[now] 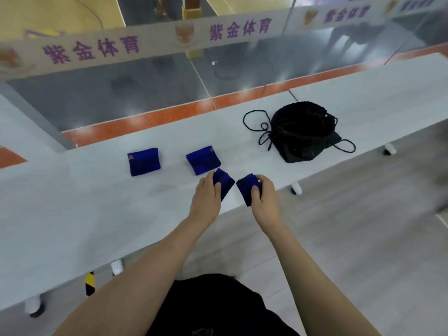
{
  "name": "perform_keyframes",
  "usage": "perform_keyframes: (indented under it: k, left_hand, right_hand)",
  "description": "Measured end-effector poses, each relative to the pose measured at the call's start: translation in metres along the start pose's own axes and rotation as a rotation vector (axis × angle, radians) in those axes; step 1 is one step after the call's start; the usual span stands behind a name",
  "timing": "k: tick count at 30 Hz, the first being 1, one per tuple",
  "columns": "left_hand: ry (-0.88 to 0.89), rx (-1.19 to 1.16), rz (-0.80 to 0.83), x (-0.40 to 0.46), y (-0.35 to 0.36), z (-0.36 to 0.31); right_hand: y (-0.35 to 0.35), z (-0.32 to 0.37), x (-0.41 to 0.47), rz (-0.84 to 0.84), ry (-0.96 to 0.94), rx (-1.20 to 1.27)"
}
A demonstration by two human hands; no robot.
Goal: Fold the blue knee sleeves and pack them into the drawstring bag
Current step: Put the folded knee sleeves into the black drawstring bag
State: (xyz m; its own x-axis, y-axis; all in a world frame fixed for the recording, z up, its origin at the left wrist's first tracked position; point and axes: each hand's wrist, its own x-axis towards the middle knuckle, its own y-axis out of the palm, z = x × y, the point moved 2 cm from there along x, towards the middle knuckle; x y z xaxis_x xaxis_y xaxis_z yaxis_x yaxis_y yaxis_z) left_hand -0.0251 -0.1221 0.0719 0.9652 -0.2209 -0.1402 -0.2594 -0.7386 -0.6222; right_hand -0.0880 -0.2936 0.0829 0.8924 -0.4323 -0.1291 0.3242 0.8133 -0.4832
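Two folded blue knee sleeves lie flat on the white table (72,202): one at the left (143,162), one in the middle (203,160). My left hand (207,198) grips a third folded blue sleeve (225,182) just above the table's near edge. My right hand (264,197) holds a fourth folded blue sleeve (247,187) beside it, a small gap between the two. The black drawstring bag (303,132) stands to the far right on the table, its mouth open upward and its cords trailing on both sides.
A glass barrier (145,93) with a white banner of purple characters runs behind the table. The table's near edge crosses diagonally under my hands; white caster feet (296,188) show below it. Grey floor lies to the right.
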Motion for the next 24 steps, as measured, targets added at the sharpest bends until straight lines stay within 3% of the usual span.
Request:
perform_keyframes:
  k: [11, 24]
  left_hand:
    - [0.151, -0.036, 0.025, 0.045, 0.105, -0.119]
    - [0.081, -0.142, 0.003, 0.203, 0.173, -0.204]
  right_hand:
    - [-0.138, -0.056, 0.047, -0.196, 0.118, 0.174]
    - [-0.217, -0.079, 0.224, -0.173, 0.03, 0.025]
